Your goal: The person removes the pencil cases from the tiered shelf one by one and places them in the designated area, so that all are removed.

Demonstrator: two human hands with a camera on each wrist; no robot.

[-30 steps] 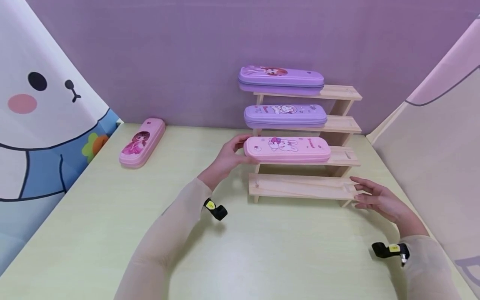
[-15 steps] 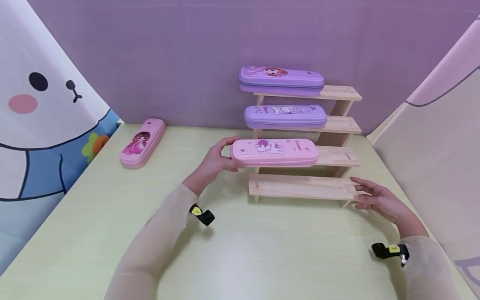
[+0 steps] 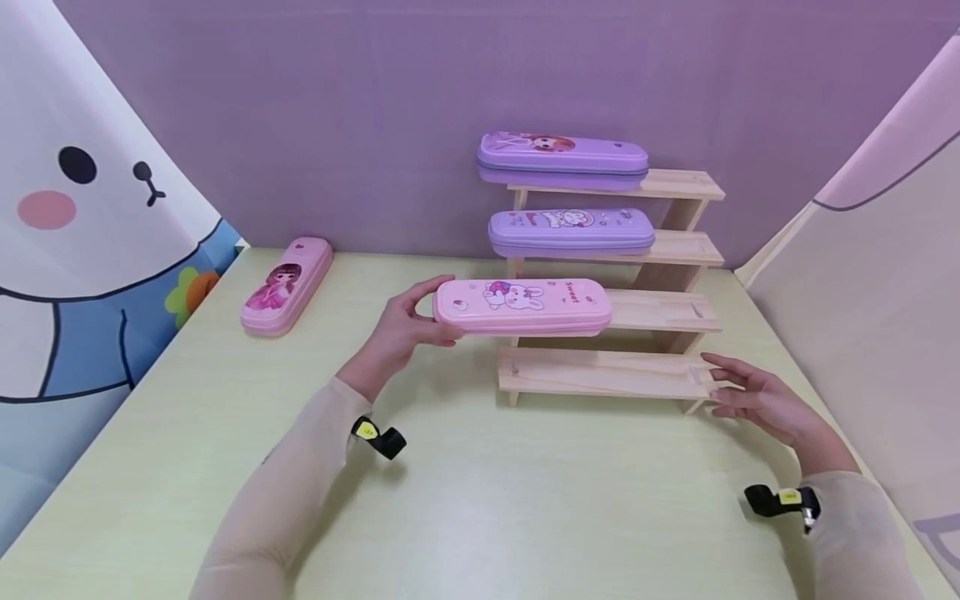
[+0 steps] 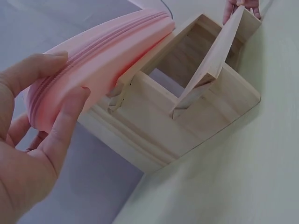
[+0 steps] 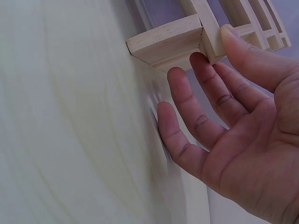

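Note:
My left hand point(image 3: 390, 333) grips the left end of a pink pencil case point(image 3: 522, 306) printed with a bunny and "Sweet". Thumb and fingers lie on either side of its zipped body in the left wrist view. Most of the case overlaps the second-lowest step of a wooden stepped display stand point(image 3: 600, 371), jutting out to the left; whether it touches the step I cannot tell. At the right end of the lowest step, my right hand point(image 3: 761, 404) holds the board's edge between thumb and fingers, the remaining fingers spread below it in the right wrist view.
A purple pencil case point(image 3: 562, 160) with a doll print lies on the top step. A lilac bunny pencil case point(image 3: 572, 233) lies one step lower. At the table's back left rests a pink doll-print pencil case point(image 3: 287, 287). Purple cloth point(image 3: 360, 125) hangs behind the table.
My left hand has drawn the pink bunny pencil case leftward and slightly toward me, baring more of its step's right side. The right hand and stand have stayed in place.

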